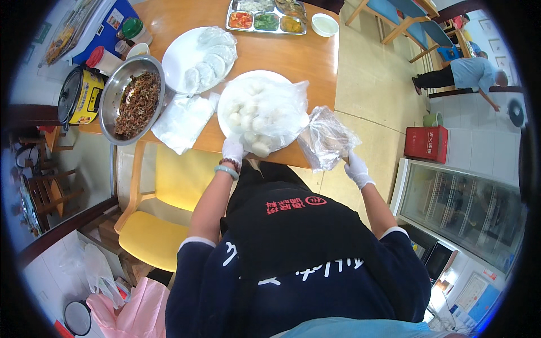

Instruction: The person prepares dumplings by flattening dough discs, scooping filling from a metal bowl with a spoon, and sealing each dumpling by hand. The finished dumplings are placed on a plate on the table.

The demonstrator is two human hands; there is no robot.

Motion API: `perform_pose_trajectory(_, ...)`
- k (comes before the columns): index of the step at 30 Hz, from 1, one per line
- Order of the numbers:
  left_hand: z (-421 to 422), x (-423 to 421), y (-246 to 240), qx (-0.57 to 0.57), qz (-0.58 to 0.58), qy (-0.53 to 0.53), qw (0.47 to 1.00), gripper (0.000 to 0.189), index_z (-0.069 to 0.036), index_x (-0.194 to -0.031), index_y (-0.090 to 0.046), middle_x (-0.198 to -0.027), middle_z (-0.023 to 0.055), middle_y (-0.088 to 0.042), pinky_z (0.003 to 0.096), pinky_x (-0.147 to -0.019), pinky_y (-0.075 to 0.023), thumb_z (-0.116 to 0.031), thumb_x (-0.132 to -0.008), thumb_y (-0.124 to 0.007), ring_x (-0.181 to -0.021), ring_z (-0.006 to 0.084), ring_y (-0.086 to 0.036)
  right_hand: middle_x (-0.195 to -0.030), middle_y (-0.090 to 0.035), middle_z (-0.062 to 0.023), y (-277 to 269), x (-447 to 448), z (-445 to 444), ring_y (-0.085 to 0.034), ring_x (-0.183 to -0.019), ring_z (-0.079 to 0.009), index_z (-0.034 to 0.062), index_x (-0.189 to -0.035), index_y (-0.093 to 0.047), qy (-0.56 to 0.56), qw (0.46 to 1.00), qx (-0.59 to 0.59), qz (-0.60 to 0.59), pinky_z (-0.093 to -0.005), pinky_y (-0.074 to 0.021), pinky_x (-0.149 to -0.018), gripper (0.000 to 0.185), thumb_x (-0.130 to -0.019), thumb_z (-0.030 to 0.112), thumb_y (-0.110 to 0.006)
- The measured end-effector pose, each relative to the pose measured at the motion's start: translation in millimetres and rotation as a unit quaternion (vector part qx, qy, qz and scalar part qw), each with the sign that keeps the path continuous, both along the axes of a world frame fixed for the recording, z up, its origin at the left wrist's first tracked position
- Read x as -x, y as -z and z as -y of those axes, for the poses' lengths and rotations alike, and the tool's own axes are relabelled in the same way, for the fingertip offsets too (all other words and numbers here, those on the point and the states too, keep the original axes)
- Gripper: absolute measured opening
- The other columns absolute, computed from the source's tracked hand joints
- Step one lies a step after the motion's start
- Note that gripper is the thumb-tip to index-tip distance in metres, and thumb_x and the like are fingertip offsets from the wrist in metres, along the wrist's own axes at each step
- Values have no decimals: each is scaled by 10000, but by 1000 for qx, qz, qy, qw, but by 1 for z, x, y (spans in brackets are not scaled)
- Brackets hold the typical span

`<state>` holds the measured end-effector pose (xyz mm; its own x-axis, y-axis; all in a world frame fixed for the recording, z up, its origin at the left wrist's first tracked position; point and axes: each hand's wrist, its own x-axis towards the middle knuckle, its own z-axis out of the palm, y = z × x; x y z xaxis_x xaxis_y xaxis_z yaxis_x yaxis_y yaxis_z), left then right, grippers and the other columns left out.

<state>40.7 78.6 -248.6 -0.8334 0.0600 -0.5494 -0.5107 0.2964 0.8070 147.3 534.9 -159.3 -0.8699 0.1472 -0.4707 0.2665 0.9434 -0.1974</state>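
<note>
My left hand (233,153), in a white glove, is at the near rim of a white plate (225,94). Its fingers are partly hidden, so I cannot tell whether they grip the rim or the film. Pale dough balls (249,120) fill the plate beneath clear plastic film (285,101). To the right, my gloved right hand (358,170) is closed on the handle end of a flat brown board or paddle (327,137) wrapped in clear plastic, which overhangs the table corner. Folded plastic sheets (182,120) lie left of the dough plate.
Flattened dough rounds under film rest on another white plate (175,55). A steel bowl (107,131) of brown filling, a yellow cooker (86,99) and jars crowd the left. A compartment tray (266,33) and small bowl (324,25) stand far. A yellow chair (156,236) is left of me.
</note>
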Motion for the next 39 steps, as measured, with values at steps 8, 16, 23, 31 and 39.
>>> perform_pose_trajectory(8,2,99,0,166,-57,2,985,323,26,-1083,-685,-1017,148,-736,347,-790,-558,-220,-874,-698,-910,244,-711,-957,-653,-287,2,-47,25,-615,-918,-503,71,-1137,-485,40,999,24,-23,-566,-489,-773,337,-816,120,-574)
perform_pose_trajectory(16,-17,158,6,-339,-90,-291,890,395,22,-1287,-541,-1208,142,-617,352,-1022,-465,4,-901,-625,-1193,244,-562,-1034,-655,-299,2,-73,74,-623,-966,-494,73,-1246,-470,111,991,72,-4,-559,-491,-819,440,-848,213,-596)
perform_pose_trajectory(23,-56,86,-81,14,-471,-130,873,260,29,-1157,-624,-1174,187,-620,411,-971,-462,-44,-908,-602,-1107,335,-576,-1040,-649,-303,15,-83,119,-620,-970,-494,64,-1233,-457,168,980,103,-26,-555,-490,-828,451,-837,218,-608)
perform_pose_trajectory(31,-89,136,-128,97,-511,224,824,260,-12,-1033,-698,-1023,210,-678,410,-908,-500,43,-832,-543,-1012,370,-643,-954,-654,-310,16,-82,134,-631,-890,-503,35,-1181,-463,148,977,133,-75,-559,-489,-789,427,-833,228,-616)
perform_pose_trajectory(39,-123,184,-118,363,-517,440,638,360,-102,-1216,-679,-1227,155,-676,414,-985,-505,-81,-923,-471,-1090,297,-668,-1012,-646,-312,14,-81,131,-629,-945,-495,28,-1185,-480,146,972,177,-55,-558,-491,-828,428,-837,226,-629)
